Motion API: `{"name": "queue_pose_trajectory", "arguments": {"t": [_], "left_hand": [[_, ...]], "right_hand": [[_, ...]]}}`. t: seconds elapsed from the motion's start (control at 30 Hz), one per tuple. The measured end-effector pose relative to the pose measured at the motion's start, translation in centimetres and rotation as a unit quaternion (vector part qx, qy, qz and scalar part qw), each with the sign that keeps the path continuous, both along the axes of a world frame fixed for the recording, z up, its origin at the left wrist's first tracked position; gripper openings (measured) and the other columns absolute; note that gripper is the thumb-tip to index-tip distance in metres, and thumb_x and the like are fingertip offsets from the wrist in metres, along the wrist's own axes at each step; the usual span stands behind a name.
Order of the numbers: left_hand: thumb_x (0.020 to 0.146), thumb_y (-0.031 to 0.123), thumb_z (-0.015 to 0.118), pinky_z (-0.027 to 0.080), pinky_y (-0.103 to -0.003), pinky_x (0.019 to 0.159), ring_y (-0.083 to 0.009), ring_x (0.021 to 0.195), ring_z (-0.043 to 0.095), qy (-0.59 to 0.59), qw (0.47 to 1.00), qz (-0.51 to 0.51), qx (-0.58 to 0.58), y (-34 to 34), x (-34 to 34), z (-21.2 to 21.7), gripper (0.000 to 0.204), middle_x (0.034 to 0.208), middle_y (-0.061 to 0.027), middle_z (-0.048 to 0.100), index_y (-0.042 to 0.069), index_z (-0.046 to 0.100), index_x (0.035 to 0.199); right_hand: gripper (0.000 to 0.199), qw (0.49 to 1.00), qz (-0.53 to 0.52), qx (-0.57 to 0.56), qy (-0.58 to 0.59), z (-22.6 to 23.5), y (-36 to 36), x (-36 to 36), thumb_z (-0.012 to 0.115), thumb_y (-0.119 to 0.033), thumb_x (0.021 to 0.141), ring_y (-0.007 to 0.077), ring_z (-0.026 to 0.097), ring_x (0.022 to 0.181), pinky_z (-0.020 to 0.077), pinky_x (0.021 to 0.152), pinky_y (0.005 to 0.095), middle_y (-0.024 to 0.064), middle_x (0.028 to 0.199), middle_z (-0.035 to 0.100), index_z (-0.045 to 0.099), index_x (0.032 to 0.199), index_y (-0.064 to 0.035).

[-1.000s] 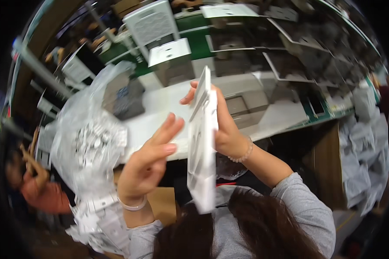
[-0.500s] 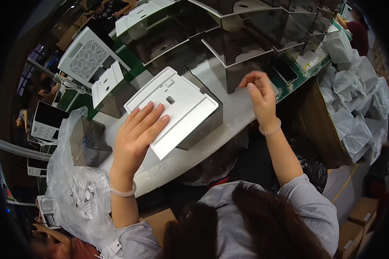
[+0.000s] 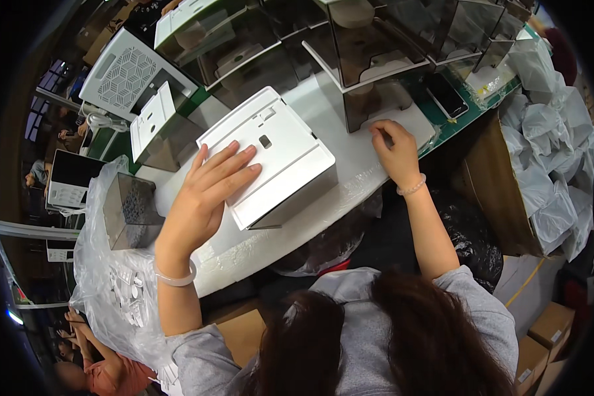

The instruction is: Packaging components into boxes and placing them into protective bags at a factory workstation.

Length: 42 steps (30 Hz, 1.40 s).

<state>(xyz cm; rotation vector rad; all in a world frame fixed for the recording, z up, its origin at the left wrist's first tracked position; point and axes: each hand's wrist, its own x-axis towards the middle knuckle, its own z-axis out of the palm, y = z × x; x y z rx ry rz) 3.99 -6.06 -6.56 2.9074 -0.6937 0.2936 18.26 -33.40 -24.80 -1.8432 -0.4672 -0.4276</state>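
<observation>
In front of me a box with smoky see-through walls [image 3: 303, 191] stands on a white foam sheet, topped by a white plastic panel [image 3: 290, 142] with a raised edge strip and a small oblong hole. My left hand [image 3: 208, 188] lies on the panel's left part, its fingers stretched out and pressing nothing between them. To the right of the box, above the sheet's edge, my right hand [image 3: 396, 155] is held with curled fingers, thumb against the fingertips. Whatever it may hold is too small or hidden to make out.
Smoky boxes [image 3: 383, 49] are stacked across the back. A phone [image 3: 446, 96] lies on the green bench at right, near a carton of white plastic bags [image 3: 548, 158]. On the left are a container of small dark parts [image 3: 132, 214] and a clear bag of white parts [image 3: 129, 297].
The white panel now lies more squarely over the smoky box, less offset from its walls. My left hand stays on it. My right hand has dropped slightly, fingers still curled.
</observation>
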Motion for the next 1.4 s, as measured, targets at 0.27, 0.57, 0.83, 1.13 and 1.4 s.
{"name": "queue_pose_trajectory", "arguments": {"t": [0.27,0.57,0.83,1.13,1.4], "left_hand": [[0.088,0.045,0.046,0.014,-0.052,0.113,-0.0360,0.140,0.024,-0.003,0.999,-0.027,0.037,-2.6,0.8,-0.5,0.052,0.149,-0.0119,0.033,0.016,0.057,0.129],[0.069,0.024,0.080,0.025,-0.043,0.111,-0.0336,0.136,0.029,-0.327,0.861,0.297,-0.251,7.4,0.8,-7.3,0.085,0.150,-0.0156,0.027,0.014,0.037,0.141],[0.057,0.011,0.088,0.043,-0.034,0.097,-0.0244,0.116,0.051,-0.193,0.790,0.323,-0.484,18.2,3.9,-13.1,0.090,0.134,-0.0173,0.045,0.010,0.036,0.131],[0.059,0.010,0.086,0.050,-0.030,0.079,-0.0212,0.087,0.064,-0.288,0.798,0.382,-0.367,14.1,10.2,-9.8,0.071,0.097,-0.0131,0.066,0.007,0.047,0.118],[0.059,0.014,0.088,0.044,-0.034,0.092,-0.0289,0.107,0.056,-0.433,0.793,0.344,-0.256,15.3,12.5,-13.1,0.084,0.117,-0.0174,0.057,0.000,0.040,0.127]], "right_hand": [[0.011,0.999,0.001,-0.050,-0.021,-0.5,-0.8,-0.1,0.058,-0.002,0.083,0.0255,0.063,0.080,0.0487,0.071,0.0309,0.0144,0.088,0.064,0.062,0.093,0.0016],[0.009,0.998,-0.004,-0.059,-0.026,-2.5,-4.0,0.4,0.057,0.002,0.082,0.0294,0.061,0.077,0.0482,0.071,0.0324,0.0147,0.084,0.062,0.061,0.090,0.0011],[0.006,0.998,-0.013,-0.067,-0.015,-3.3,-5.1,0.7,0.057,0.001,0.083,0.0252,0.060,0.074,0.0471,0.069,0.0307,0.0130,0.081,0.061,0.060,0.089,0.0017],[0.006,0.998,-0.022,-0.051,0.032,-3.6,-7.4,-0.5,0.054,-0.003,0.090,0.0101,0.052,0.069,0.0417,0.064,0.0231,0.0039,0.075,0.057,0.058,0.088,0.0019],[0.006,0.996,-0.034,-0.016,0.079,-3.0,-8.9,-2.1,0.054,-0.002,0.088,0.0113,0.054,0.067,0.0439,0.062,0.0231,0.0052,0.075,0.057,0.058,0.087,0.0014]]}}
